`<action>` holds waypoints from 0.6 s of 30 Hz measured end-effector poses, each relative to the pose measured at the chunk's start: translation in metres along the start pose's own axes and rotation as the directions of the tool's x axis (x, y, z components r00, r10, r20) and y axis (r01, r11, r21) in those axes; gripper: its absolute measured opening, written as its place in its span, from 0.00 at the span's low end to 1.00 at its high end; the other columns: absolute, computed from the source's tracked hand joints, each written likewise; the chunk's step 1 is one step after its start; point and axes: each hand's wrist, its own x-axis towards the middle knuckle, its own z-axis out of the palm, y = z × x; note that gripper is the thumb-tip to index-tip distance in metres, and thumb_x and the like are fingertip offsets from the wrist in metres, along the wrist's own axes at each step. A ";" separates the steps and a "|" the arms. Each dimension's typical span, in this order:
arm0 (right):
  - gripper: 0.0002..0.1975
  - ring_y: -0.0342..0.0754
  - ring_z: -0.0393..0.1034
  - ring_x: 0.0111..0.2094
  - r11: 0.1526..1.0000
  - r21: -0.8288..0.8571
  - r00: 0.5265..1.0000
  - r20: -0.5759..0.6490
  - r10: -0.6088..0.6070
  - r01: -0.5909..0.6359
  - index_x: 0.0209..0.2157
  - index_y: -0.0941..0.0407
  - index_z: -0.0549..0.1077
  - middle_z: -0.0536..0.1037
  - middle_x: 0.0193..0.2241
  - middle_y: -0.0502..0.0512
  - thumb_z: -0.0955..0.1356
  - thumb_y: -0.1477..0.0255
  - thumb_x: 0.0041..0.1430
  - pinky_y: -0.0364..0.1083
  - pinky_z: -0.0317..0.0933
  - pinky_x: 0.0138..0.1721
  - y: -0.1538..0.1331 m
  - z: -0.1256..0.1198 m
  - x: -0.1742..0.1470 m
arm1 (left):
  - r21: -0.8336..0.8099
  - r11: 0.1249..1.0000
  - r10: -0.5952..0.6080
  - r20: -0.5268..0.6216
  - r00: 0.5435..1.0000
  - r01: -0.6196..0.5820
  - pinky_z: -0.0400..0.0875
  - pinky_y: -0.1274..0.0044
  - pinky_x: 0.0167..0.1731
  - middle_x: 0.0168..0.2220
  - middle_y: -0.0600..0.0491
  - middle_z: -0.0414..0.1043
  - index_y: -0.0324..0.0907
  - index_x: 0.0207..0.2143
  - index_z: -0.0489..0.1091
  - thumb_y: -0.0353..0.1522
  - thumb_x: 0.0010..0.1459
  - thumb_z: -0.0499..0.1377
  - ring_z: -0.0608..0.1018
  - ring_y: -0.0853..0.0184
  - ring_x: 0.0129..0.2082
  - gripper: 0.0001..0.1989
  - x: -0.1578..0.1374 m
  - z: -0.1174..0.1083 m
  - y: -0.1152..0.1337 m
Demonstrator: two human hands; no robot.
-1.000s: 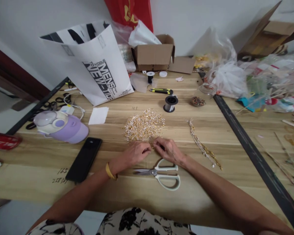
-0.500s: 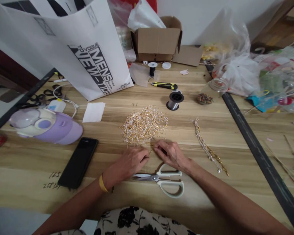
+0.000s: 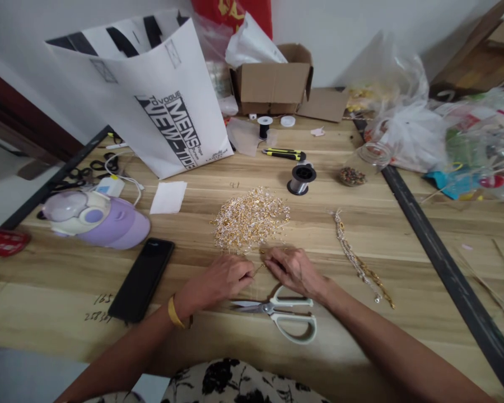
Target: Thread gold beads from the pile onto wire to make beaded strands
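Note:
My left hand (image 3: 232,274) is closed in a pinch on a thin thread (image 3: 258,268), which runs toward my right fingertips. My right hand (image 3: 293,268) is also closed, its thumb and forefinger pinching a small gold piece (image 3: 263,258) too small to name exactly. Just beyond both hands lies a loose heap of gold and clear beads (image 3: 252,219). Scissors with pale handles (image 3: 294,319) rest under and in front of my right wrist, their blades slightly apart and pointing left. To the right, strung gold and silver bead chains (image 3: 357,260) lie on the wood.
Behind the heap are a wire spool (image 3: 301,180), a yellow-black cutter (image 3: 284,154) and a jar of dark beads (image 3: 359,168). At left are a phone (image 3: 141,280), a purple bottle (image 3: 117,224) and a white bag (image 3: 163,101). A black strip (image 3: 441,252) crosses the table at right.
The whole view has tilted slightly, so things sit a little lower and further right. Both hands keep their pinch near the heap, with hardly any shift between them.

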 end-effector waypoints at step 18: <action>0.06 0.43 0.66 0.23 1.000 -0.022 1.000 -0.024 -0.008 0.008 0.34 0.56 0.68 0.73 0.23 0.51 0.60 0.74 0.63 0.41 0.54 0.28 -0.002 0.000 0.002 | 0.000 0.997 -0.074 -0.214 0.974 0.076 0.62 0.76 0.34 0.28 0.53 0.67 0.39 0.27 0.68 0.27 0.60 0.52 0.69 0.67 0.30 0.10 0.038 -0.020 -0.005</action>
